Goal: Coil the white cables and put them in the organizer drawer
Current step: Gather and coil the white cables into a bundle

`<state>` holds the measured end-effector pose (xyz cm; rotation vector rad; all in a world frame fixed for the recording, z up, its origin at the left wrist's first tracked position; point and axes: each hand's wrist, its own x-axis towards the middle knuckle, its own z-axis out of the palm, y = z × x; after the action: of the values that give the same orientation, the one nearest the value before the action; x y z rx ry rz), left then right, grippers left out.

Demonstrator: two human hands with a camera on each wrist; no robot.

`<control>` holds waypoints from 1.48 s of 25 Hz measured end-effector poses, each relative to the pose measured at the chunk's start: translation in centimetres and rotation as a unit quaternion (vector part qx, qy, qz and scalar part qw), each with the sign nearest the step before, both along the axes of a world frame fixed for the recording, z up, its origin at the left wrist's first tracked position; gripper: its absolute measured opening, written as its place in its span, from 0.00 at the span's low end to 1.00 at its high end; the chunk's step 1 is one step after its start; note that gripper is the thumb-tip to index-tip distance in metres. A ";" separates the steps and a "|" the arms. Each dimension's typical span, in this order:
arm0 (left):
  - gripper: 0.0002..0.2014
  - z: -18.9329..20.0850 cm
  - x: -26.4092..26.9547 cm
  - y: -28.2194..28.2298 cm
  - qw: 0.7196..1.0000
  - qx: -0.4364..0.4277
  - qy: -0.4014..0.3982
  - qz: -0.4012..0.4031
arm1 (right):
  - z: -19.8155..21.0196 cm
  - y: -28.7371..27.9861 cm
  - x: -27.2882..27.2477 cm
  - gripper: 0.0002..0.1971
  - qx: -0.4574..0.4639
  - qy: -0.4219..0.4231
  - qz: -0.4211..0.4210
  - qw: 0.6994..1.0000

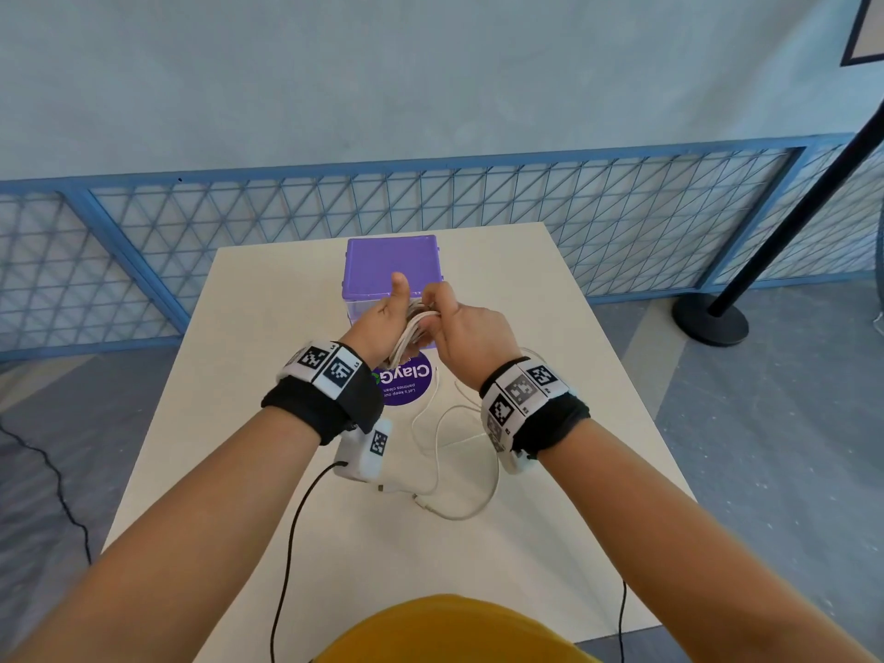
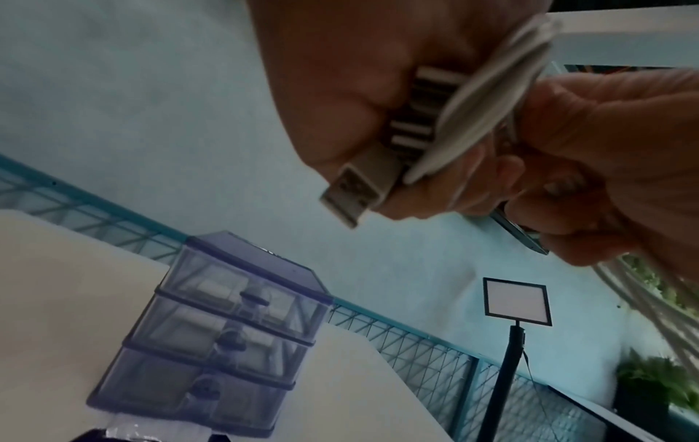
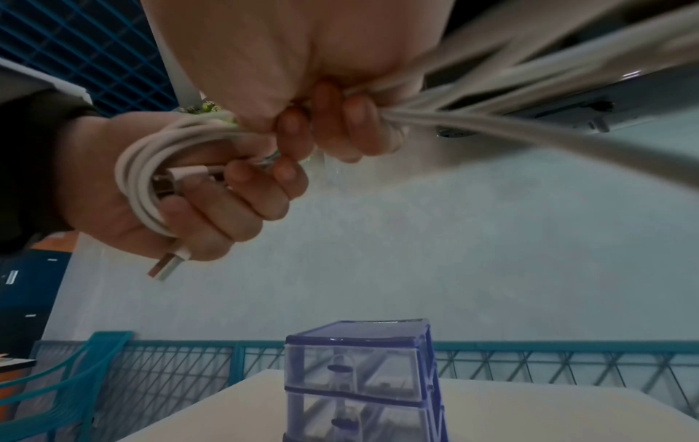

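Both hands are raised over the table (image 1: 268, 337), just in front of the purple-topped organizer (image 1: 390, 265). My left hand (image 1: 382, 318), thumb up, holds a coil of white cable (image 1: 405, 339) wound round its fingers (image 3: 212, 209). A USB plug (image 2: 352, 191) sticks out below that grip. My right hand (image 1: 461, 330) grips strands of the same cable (image 3: 529, 128) next to the coil (image 3: 140, 167). More white cable (image 1: 449, 452) lies loose on the table under the wrists. The organizer's three clear drawers (image 2: 219, 329) are shut.
A round purple sticker (image 1: 406, 385) lies on the table between the organizer and the loose cable. A blue mesh fence (image 1: 478, 193) runs behind the table. A black pole on a round base (image 1: 710, 323) stands at the right, and a teal chair (image 3: 68, 373) at the left.
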<state>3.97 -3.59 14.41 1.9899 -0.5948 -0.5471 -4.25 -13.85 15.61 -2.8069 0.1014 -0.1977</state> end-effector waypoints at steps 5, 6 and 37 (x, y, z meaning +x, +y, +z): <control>0.26 -0.6 -0.5 0.2 0.986 -0.057 0.114 -0.108 | -0.2 -0.7 0.5 0.15 0.008 0.041 -0.029 0.999; 0.20 -0.8 -0.4 0.4 0.984 -0.051 0.107 -0.131 | -0.4 -1.1 0.5 0.15 0.005 0.049 -0.025 0.998; 0.21 -0.5 -2.6 -3.0 0.849 -0.367 0.330 0.190 | -2.7 -0.5 1.2 0.23 0.316 0.034 -0.079 0.945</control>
<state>1.37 -6.59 13.87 1.0387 0.0491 -0.5924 -3.03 -14.38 12.91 -2.1638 0.3405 -0.0834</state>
